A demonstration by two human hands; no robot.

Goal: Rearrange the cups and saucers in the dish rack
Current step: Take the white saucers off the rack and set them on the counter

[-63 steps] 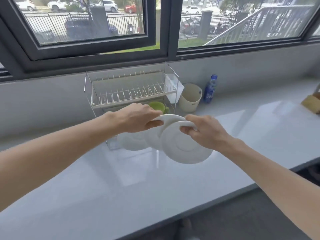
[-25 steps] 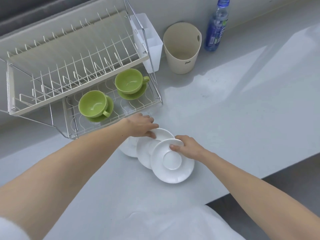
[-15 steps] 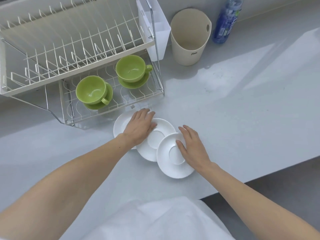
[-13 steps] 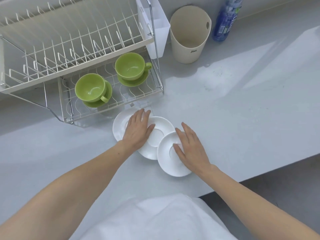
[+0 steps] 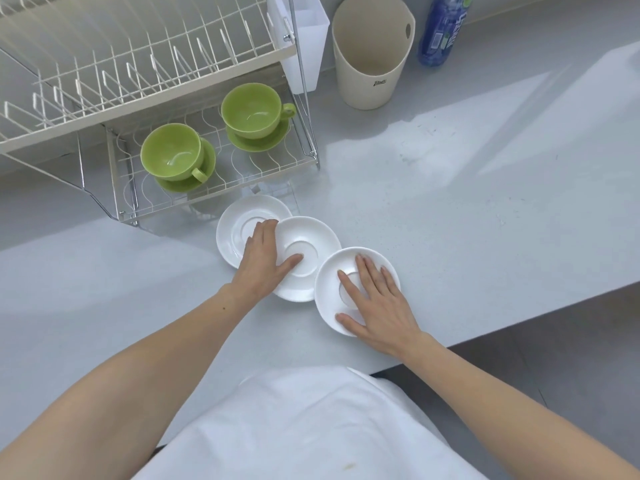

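Note:
Three white saucers lie on the grey counter in front of the two-tier wire dish rack (image 5: 298, 64). The left saucer (image 5: 239, 220) sits partly under the middle saucer (image 5: 311, 237), and the right saucer (image 5: 332, 271) lies just apart from it. My left hand (image 5: 265, 258) rests flat, fingers apart, across the left and middle saucers. My right hand (image 5: 377, 299) lies flat on the right saucer. On the rack's lower tier stand two green cups on green saucers, the left cup (image 5: 171, 150) and the right cup (image 5: 251, 109). The upper tier holds nothing.
A white cutlery holder (image 5: 304, 32) hangs on the rack's right side. A cream bucket (image 5: 370, 53) and a blue bottle (image 5: 443, 29) stand at the back right. The counter's front edge (image 5: 519, 320) runs close to the right saucer. My white shirt (image 5: 304, 427) fills the bottom.
The saucers were set down on the counter and both hands flattened on top of them. My right hand slid the right saucer a little rightward, off the middle one.

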